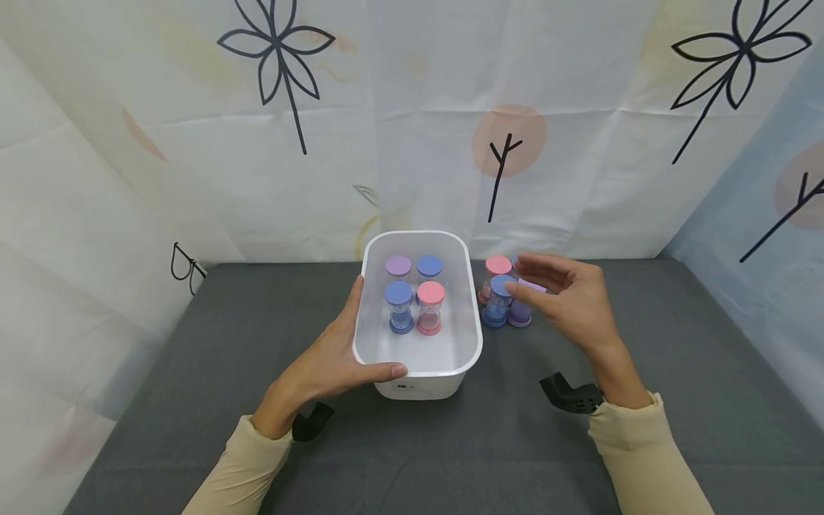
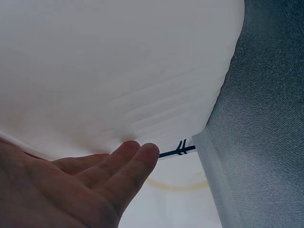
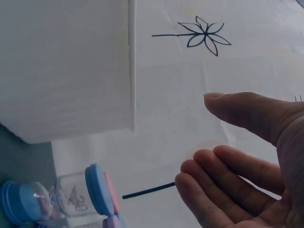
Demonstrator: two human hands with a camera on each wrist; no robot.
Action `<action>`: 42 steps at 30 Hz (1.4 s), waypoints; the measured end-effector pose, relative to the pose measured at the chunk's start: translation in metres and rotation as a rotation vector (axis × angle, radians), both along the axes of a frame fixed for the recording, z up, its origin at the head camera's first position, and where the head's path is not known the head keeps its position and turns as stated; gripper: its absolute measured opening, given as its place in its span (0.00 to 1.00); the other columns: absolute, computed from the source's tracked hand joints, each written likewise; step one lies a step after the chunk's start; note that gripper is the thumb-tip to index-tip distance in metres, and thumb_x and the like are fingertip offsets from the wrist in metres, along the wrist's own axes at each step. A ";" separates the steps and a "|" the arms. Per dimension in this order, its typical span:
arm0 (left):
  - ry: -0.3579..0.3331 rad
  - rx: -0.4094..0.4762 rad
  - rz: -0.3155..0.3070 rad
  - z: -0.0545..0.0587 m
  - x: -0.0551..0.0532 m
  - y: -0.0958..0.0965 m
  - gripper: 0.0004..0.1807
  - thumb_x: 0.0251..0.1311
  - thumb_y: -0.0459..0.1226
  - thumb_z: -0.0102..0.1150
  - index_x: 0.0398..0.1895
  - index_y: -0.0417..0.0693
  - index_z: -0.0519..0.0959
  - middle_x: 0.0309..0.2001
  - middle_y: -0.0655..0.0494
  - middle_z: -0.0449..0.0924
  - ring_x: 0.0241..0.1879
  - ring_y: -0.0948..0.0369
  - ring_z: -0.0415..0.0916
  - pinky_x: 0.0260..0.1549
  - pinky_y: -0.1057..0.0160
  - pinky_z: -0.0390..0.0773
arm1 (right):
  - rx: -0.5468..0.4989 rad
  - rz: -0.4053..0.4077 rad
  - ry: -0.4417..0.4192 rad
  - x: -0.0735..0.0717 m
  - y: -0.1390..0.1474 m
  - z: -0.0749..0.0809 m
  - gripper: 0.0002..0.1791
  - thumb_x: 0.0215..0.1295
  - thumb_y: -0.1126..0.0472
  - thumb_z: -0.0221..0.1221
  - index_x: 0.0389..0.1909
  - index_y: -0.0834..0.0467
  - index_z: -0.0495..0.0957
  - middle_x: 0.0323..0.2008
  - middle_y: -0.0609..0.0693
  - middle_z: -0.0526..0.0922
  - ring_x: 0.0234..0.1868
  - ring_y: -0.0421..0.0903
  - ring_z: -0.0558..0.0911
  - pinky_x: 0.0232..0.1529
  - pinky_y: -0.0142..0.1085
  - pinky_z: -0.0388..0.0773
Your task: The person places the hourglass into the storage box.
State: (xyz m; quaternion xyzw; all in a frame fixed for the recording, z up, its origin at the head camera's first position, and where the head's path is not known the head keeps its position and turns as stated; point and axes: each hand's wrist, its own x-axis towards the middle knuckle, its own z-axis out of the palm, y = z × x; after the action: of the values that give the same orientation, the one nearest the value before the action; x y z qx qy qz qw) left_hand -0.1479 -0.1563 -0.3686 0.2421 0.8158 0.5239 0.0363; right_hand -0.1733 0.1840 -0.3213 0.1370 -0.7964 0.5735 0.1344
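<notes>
My left hand (image 1: pixel 325 365) holds a white plastic bin (image 1: pixel 444 373) at its left side, thumb over the front rim. In the left wrist view its fingers (image 2: pixel 135 166) lie along the bin's outer wall (image 2: pixel 118 57). Inside stand several sand timers, among them a blue one (image 1: pixel 400 295) and a pink one (image 1: pixel 430 295) in front. Right of the bin, my right hand (image 1: pixel 569 293) hovers over another group, including a blue sand timer (image 1: pixel 496 315). The right wrist view shows that hand (image 3: pixel 256 185) with thumb and fingers apart, nothing between them, above the blue timer's cap (image 3: pixel 99 190).
Beside the blue timer outside the bin stand a pink sand timer (image 1: pixel 498 265) and a purple one (image 1: pixel 520 313), partly hidden by the right hand. A dark grey cloth (image 1: pixel 450 458) covers the table. A patterned white curtain (image 1: pixel 425 172) hangs behind it.
</notes>
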 end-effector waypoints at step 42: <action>-0.002 0.006 -0.011 0.001 0.001 0.001 0.72 0.44 0.49 0.83 0.81 0.76 0.34 0.72 0.61 0.63 0.55 0.60 0.76 0.49 0.42 0.79 | 0.114 -0.125 -0.137 -0.029 0.053 -0.054 0.30 0.60 0.55 0.74 0.60 0.66 0.79 0.54 0.64 0.82 0.44 0.31 0.83 0.44 0.24 0.78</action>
State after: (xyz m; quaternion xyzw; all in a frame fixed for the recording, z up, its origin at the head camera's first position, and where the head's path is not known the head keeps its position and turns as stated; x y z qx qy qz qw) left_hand -0.1466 -0.1553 -0.3677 0.2463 0.8127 0.5265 0.0393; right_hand -0.2026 0.2370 -0.3752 0.0550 -0.8419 0.5260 0.1071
